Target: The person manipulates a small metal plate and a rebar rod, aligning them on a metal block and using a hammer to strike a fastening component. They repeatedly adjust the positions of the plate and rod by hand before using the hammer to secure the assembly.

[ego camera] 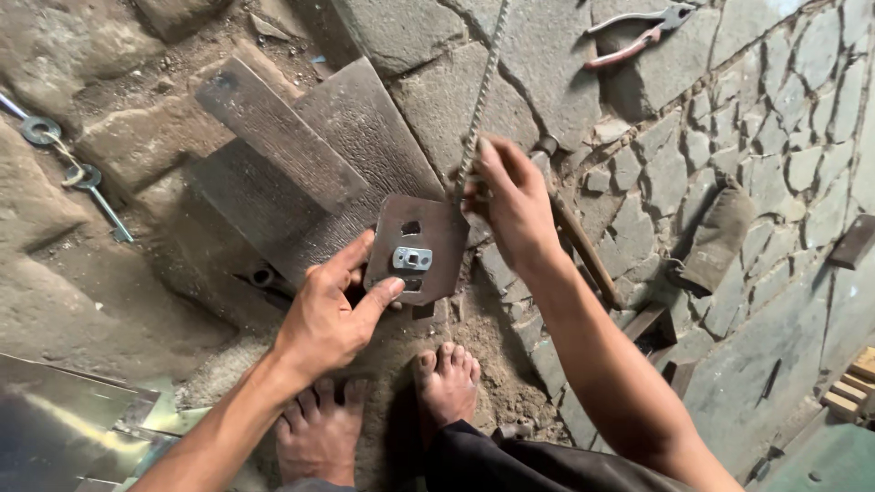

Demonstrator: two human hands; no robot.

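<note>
Both hands gripping plate, chain.

Stone floor bears 2 wooden boards, pliers, sheet metal.

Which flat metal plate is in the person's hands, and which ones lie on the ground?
The small squarish plate with a shiny bracket, held by the left hand; the two long dark plates lie on the ground behind.

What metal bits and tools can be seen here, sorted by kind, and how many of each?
Brown metal plate with a silver bracket, held by the left hand: 1
Chain, held by the right hand: 1
Pliers: 1
Eye bolts: 2
Shiny metal sheets: cannot tell how many
Total counted: 5
</note>
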